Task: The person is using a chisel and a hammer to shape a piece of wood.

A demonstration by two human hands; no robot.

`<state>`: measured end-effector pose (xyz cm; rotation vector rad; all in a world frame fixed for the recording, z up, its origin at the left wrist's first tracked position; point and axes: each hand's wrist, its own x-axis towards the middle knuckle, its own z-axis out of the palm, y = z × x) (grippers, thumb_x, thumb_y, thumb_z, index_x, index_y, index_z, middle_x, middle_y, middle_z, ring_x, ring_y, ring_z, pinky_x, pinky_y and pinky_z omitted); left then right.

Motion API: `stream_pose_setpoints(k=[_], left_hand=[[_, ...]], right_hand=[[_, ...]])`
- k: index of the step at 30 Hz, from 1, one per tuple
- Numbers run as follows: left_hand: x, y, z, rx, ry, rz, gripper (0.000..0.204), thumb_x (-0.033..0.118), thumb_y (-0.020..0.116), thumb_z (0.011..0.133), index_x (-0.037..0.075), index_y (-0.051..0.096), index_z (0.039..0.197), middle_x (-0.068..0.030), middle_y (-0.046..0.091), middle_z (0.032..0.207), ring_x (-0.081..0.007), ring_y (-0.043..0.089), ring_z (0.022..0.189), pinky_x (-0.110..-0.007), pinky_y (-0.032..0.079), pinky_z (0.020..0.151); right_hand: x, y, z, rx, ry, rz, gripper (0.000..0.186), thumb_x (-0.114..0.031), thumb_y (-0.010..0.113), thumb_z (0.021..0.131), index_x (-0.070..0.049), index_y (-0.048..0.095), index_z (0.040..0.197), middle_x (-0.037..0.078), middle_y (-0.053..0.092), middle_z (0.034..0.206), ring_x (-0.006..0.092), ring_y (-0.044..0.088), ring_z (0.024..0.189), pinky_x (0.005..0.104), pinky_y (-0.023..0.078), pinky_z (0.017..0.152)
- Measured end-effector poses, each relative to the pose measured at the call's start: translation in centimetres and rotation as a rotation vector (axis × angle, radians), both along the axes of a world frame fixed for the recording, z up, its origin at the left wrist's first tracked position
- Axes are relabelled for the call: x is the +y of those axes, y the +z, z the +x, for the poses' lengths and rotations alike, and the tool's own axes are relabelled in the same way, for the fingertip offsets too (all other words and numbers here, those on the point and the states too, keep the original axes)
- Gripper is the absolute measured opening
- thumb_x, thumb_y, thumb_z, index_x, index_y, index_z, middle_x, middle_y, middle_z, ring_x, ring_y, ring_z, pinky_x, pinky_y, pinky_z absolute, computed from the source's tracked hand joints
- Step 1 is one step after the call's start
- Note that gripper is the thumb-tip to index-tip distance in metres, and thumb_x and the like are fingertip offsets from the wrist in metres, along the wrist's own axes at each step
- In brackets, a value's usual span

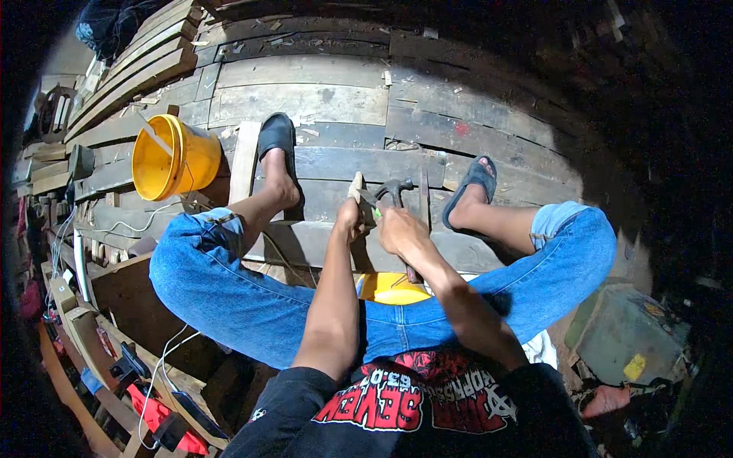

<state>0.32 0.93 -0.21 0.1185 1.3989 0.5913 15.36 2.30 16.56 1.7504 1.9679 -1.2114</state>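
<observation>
The left hand (pixel 350 218) closes around 1 small wooden piece (pixel 356 185), its long axis pointing away from the body. The right hand (pixel 402 231) grips 1 bladed tool (pixel 369 198); the wood lies to its left, contact unclear.

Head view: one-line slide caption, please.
Left hand gripping a small wooden piece, right hand holding a bladed tool beside it, claw hammer close by, yellow bucket to the left.
</observation>
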Motion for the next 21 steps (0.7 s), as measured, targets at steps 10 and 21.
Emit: stream_pose_setpoints(k=[10, 21], left_hand=[[-0.7, -2.7, -1.0, 0.009, -0.127, -0.006, 0.046, 0.039, 0.021, 0.097, 0.01, 0.057, 0.097, -0.0035, 0.054, 0.064, -0.0164, 0.046, 0.047, -0.03, 0.032, 0.037], [0.0, -1.9, -2.1, 0.334, -0.142, 0.005, 0.054, 0.039, 0.04, 0.095, -0.001, 0.055, 0.128, -0.0181, 0.06, 0.116, -0.0224, 0.057, 0.106, -0.035, 0.045, 0.088]], right_hand=[[1.8, -1.8, 0.7, 0.126, -0.09, -0.052, 0.035, -0.023, 0.048, 0.088, -0.009, 0.059, 0.118, 0.029, 0.064, 0.097, 0.0449, 0.06, 0.095, 0.0508, 0.048, 0.084], [4.7, -2.2, 2.2, 0.253, -0.063, -0.13, 0.039, -0.02, 0.053, 0.083, -0.005, 0.061, 0.118, 0.027, 0.064, 0.098, 0.0422, 0.062, 0.096, 0.0448, 0.049, 0.08]])
